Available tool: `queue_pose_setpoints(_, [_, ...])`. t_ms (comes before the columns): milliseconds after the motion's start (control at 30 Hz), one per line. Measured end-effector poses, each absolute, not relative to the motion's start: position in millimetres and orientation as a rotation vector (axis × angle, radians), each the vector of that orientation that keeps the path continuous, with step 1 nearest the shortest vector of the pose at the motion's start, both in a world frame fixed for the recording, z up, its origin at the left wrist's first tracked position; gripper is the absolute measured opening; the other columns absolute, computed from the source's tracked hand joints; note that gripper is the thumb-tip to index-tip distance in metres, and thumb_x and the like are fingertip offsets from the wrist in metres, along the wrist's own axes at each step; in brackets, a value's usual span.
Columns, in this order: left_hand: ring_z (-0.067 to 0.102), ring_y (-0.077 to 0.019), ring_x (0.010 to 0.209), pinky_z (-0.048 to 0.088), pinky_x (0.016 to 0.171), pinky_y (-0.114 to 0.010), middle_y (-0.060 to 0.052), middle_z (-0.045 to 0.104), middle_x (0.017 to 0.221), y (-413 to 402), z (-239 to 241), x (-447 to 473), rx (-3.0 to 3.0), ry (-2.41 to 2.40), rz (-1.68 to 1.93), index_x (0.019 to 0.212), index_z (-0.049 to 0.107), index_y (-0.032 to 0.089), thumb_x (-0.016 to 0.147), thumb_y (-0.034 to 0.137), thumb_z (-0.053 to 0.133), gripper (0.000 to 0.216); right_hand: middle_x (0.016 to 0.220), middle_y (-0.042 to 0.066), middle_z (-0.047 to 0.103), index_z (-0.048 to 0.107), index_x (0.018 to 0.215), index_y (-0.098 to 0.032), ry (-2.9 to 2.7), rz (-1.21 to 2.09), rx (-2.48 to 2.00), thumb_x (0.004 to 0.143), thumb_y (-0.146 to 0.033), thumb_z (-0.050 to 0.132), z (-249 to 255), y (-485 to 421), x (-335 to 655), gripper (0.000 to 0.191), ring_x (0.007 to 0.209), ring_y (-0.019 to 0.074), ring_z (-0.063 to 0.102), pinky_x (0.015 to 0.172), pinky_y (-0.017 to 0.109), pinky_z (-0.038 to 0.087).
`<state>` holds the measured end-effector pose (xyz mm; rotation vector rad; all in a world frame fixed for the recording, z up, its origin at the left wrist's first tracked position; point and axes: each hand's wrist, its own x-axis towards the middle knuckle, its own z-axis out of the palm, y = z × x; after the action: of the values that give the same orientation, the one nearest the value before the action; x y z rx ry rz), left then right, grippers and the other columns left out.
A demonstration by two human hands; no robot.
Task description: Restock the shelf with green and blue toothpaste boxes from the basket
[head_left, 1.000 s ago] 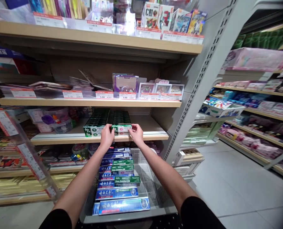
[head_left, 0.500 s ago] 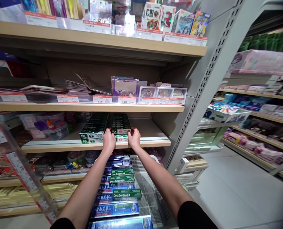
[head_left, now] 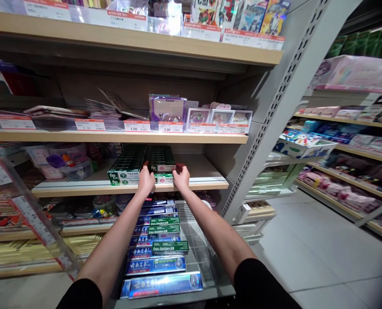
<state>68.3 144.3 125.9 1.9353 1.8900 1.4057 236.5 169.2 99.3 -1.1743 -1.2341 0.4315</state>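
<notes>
Two rows of green toothpaste boxes stand on the shelf (head_left: 206, 174) in front of me, each stacked in two layers. My left hand (head_left: 146, 180) is at the left front edge of the right-hand row (head_left: 162, 159), its fingers reaching into the gap beside the left-hand row (head_left: 126, 169). At the opposite side of that same row, my right hand (head_left: 181, 177) is closed against the front corner. Together the hands bracket the row, and some fingertips are hidden behind the boxes. The boxes rest on the shelf.
Below my arms, a grey basket (head_left: 206, 279) carries blue toothpaste boxes (head_left: 165, 285) with several green ones (head_left: 169, 247) on top. Clear plastic tubs (head_left: 76, 167) stand left on the shelf. Overhead is a shelf board (head_left: 113, 137); a slotted upright (head_left: 274, 107) rises at right.
The view has tilted down slightly, so everything sits higher in the picture. Both hands stay at the sides of the right-hand row, with their fingers shifted a little.
</notes>
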Motion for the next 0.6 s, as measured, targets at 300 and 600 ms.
queue_pose_setpoints(300, [0.066,-0.0219,0.098,0.053,0.088,-0.034,-0.008,0.068,0.113,37,101,38,1.982,1.486,1.473,0.115,0.063,0.021,0.089,0.027,0.048,0.031,0.108,0.009,0.065,0.06,0.101,-0.019,-1.216,0.683,-0.97,0.079,-0.032,0.062,76,69,261,0.026,0.102,0.0202,0.063,0.096,0.038,0.051])
queue_pose_setpoints(600, [0.068,-0.0223,0.089,0.053,0.078,-0.033,-0.007,0.072,0.1,-10,5,12,1.641,1.544,1.172,0.106,0.064,0.019,0.084,0.045,0.054,0.036,0.099,0.007,0.067,0.061,0.096,-0.019,-1.215,0.901,-1.146,0.078,-0.031,0.061,-3,6,280,0.022,0.092,0.0204,0.065,0.089,0.039,0.052])
